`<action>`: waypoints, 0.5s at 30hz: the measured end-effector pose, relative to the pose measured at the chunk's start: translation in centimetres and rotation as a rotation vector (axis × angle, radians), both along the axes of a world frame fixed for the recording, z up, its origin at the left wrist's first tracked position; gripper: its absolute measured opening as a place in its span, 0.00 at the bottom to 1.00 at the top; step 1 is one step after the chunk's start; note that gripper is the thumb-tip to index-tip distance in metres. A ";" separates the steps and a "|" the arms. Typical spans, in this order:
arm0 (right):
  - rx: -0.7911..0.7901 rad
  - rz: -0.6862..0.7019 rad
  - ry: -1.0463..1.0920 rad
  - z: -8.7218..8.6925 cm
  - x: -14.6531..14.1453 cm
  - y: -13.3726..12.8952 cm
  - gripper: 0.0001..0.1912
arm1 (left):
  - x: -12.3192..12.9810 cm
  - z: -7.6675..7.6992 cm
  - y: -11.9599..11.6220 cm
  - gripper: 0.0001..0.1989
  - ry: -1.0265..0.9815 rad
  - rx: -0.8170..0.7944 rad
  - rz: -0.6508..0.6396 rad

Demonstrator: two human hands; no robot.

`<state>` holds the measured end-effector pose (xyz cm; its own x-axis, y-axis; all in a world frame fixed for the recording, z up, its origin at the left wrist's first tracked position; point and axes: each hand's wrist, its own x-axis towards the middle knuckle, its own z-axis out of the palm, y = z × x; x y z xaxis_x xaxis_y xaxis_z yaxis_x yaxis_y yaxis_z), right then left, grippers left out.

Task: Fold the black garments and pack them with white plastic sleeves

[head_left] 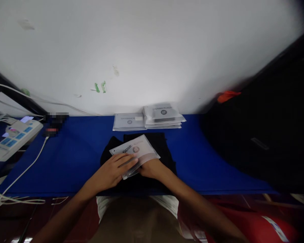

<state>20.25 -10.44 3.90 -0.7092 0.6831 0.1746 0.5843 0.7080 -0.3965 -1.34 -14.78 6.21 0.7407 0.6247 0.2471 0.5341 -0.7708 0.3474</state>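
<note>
Forearms slant toward the black cloth, which lies on the blue tabletop; white fabric shows on the near side of that cloth, and a red object shows nearer too, off to the right.

Over the black cloth, the left hand lays its fingers across the face of a plastic bag. Its thumb side is too hidden to tell whether that grip pinches the bag or only presses it. The right hand is at the bag's lower edge, its fingertips out of sight; I cannot tell whether its grip is closed, or whether it is under the bag or inside it.

The step in hand seems to be handling this single bag. The next move, I judge, calls for the left fingers to steady it and the right hand to work at that edge. The bag sits tilted above the cloth, beneath the left grip and against the right.

Beyond the cloth are a stack of bags and a lower pile. Well left of it is a power strip; behind everything stands the wall.
</note>
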 end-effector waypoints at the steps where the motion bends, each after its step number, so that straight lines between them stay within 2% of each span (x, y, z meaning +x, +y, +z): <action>1: -0.024 0.003 0.000 0.3 0.2 -0.1 0.17 | -0.3 -0.2 -0.1 0.34 -0.041 0.014 0.011; 4: -0.101 0.018 -0.009 1.4 0.6 -0.9 0.17 | -0.5 -0.6 -0.6 0.29 -0.183 0.051 0.027; 7: -0.057 0.034 -0.046 2.0 0.8 -1.4 0.14 | 0.2 -0.6 -1.1 0.24 -0.338 0.092 0.071; 11: 0.023 0.020 -0.148 1.4 0.8 -0.9 0.11 | 1.5 -0.3 -1.2 0.15 -0.466 0.215 0.050; 15: 0.014 0.018 -0.077 1.1 1.3 -0.7 0.08 | 1.9 -0.3 -0.8 0.13 -0.486 0.278 0.028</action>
